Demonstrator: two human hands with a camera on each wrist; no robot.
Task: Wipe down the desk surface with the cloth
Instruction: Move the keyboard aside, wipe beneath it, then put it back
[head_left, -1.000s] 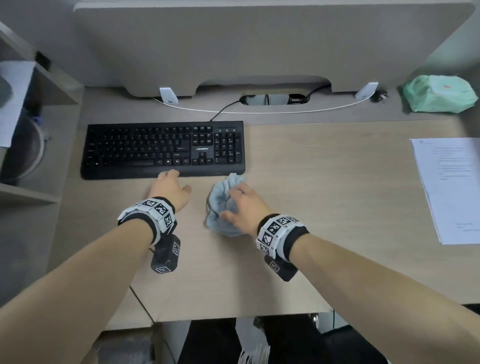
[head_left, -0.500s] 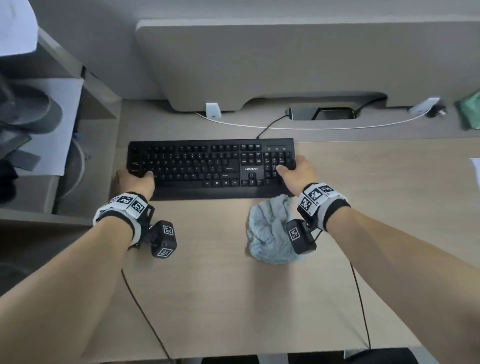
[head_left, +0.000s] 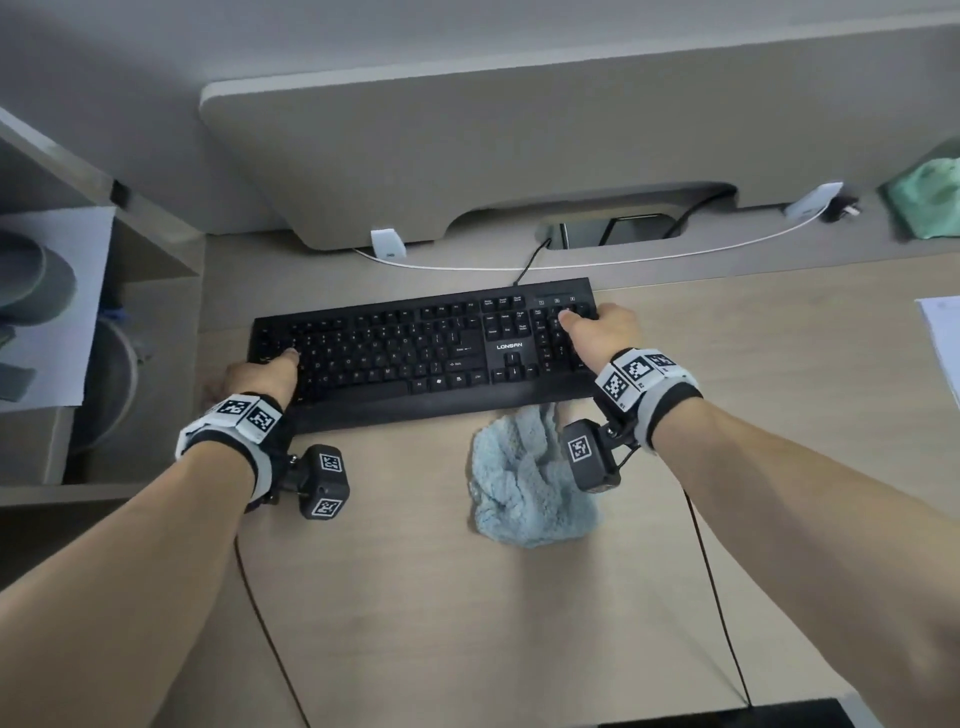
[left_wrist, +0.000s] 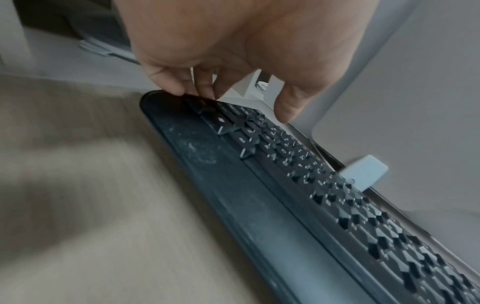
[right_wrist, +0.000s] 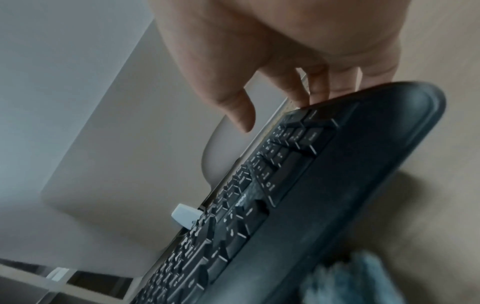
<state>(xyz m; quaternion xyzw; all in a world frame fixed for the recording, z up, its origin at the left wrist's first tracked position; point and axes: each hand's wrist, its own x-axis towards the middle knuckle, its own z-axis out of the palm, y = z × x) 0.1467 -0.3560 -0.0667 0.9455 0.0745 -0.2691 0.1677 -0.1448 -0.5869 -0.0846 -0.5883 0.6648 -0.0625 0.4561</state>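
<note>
A crumpled light-blue cloth lies loose on the wooden desk, just in front of the black keyboard and under my right wrist. Neither hand touches it. My left hand grips the keyboard's left end, thumb on the keys and fingers round the edge. My right hand grips the right end the same way. In the right wrist view the keyboard casts a shadow below its end, so that end looks raised. The cloth shows blurred at the bottom there.
A grey partition panel stands behind the keyboard, with a white cable and a cable opening at its foot. A green packet and a paper sheet lie at the right. Shelves stand at the left.
My right hand let go of the cloth and took the keyboard's right end; my left hand took the left end. The keyboard now sits skewed, right end farther back.
</note>
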